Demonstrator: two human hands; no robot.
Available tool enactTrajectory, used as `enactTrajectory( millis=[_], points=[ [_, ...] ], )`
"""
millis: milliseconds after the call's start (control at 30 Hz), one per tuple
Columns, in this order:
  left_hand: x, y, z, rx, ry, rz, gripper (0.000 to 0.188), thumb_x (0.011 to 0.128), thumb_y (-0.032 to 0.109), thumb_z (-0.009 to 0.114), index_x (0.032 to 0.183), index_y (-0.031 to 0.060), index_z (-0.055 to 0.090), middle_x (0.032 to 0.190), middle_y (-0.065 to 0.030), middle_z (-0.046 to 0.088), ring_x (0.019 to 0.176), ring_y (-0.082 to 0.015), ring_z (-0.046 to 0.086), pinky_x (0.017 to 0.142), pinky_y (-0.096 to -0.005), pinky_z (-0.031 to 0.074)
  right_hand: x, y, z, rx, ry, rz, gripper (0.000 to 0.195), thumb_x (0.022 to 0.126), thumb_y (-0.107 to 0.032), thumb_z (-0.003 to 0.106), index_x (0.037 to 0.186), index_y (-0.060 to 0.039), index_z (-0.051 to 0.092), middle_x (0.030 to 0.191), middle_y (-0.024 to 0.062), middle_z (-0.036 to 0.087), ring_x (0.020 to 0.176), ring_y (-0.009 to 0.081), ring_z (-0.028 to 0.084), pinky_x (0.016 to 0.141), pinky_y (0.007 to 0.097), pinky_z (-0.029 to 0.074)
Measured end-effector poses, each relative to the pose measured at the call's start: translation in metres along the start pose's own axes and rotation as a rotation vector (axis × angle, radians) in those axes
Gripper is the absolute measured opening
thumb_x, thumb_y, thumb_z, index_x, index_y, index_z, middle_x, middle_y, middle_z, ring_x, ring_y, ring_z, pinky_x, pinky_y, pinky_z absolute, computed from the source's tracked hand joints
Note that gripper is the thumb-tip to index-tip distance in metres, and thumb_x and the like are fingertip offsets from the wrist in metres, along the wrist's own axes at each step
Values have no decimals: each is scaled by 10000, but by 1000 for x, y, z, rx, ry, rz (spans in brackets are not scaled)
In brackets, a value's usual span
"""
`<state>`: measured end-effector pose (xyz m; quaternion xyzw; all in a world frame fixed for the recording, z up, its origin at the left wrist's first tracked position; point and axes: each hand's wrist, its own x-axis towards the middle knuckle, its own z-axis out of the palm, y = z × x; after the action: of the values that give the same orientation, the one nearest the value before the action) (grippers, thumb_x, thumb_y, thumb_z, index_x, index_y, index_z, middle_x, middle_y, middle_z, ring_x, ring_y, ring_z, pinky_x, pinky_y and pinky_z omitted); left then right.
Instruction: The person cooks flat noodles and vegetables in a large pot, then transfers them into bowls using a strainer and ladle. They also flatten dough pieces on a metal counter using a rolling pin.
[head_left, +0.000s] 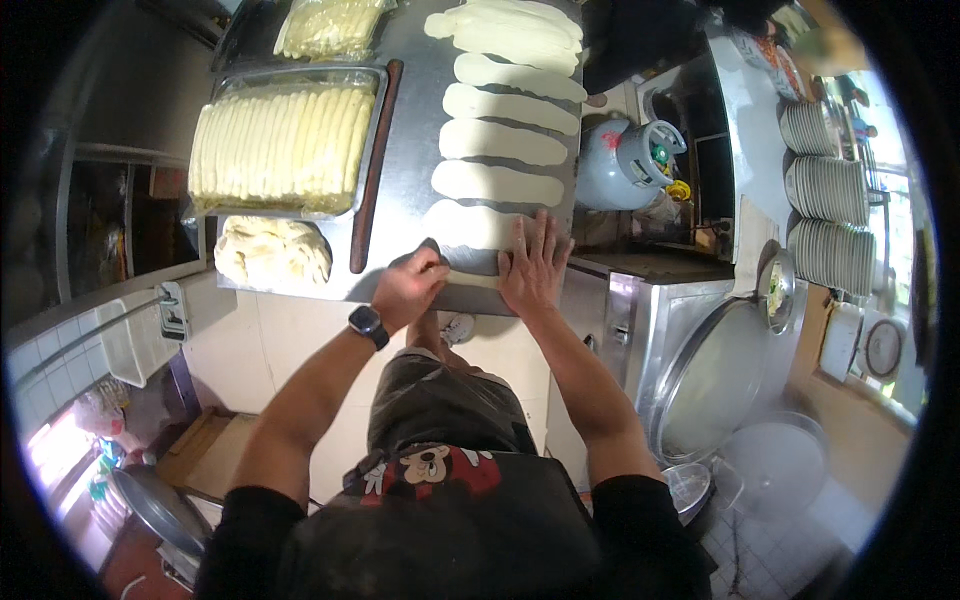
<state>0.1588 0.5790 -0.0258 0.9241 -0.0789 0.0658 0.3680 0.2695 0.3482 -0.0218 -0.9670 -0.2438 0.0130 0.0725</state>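
Observation:
Near the front edge of the metal worktable (409, 142), a narrow dough strip (472, 280) lies crosswise between my hands. My left hand (411, 281), a watch on its wrist, pinches the strip's left end with curled fingers. Palm down and fingers spread, my right hand (534, 266) rests over the right end, hiding it. Its fingertips reach beside the nearest flattened dough sheet (472, 225). Beyond that, several oval dough sheets (499, 182) form a column, and the farthest sheets (510, 34) overlap.
Left of a wooden rolling pin (375, 169) sits a metal tray (381, 97) of plastic-covered dough sticks (281, 150). A folded dough lump (271, 251) lies at the front left corner. To the right stand a gas cylinder (619, 165), a large round pan (712, 382) and stacked plates (829, 191).

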Motion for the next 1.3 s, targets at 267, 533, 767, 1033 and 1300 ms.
enactTrajectory(
  millis=[267,533,767,1033,1300],
  points=[
    [29,-12,-54,395,204,-424,726,810,51,675,1475,-10,388,1463,-313,369,1329,-471,398,1078,-528,393,16,-54,12,112,-42,-46,677,963,-352,553,1547,-79,346,1630,267,168,1519,451,140,1133,746,77],
    [14,-14,-61,344,254,-398,820,788,-98,562,1553,84,330,1557,-353,203,1372,-561,324,1079,-594,404,36,-122,21,196,-31,-81,693,906,-367,638,1494,-60,437,1612,281,219,1502,454,191,1156,704,122],
    [-47,17,-34,-475,-16,-1113,501,878,22,593,1360,29,454,1059,-252,670,884,-382,692,677,-438,564,13,-80,-18,549,159,-285,708,876,-408,661,1426,10,509,1566,336,286,1454,482,295,1147,669,219],
    [-30,58,-56,157,-509,-355,421,896,335,722,1176,41,613,1065,-151,689,979,-333,670,824,-475,539,-37,48,-36,301,21,-455,593,837,-367,727,1347,-98,589,1492,222,466,1420,345,410,1161,561,262],
    [52,25,-6,373,-163,-121,1029,849,625,634,1510,-84,291,1619,-283,194,1493,-481,183,1199,-592,197,-39,69,-23,-24,-65,99,848,953,-476,521,1520,100,264,1610,310,204,1480,456,263,1185,582,229]
  ],
)
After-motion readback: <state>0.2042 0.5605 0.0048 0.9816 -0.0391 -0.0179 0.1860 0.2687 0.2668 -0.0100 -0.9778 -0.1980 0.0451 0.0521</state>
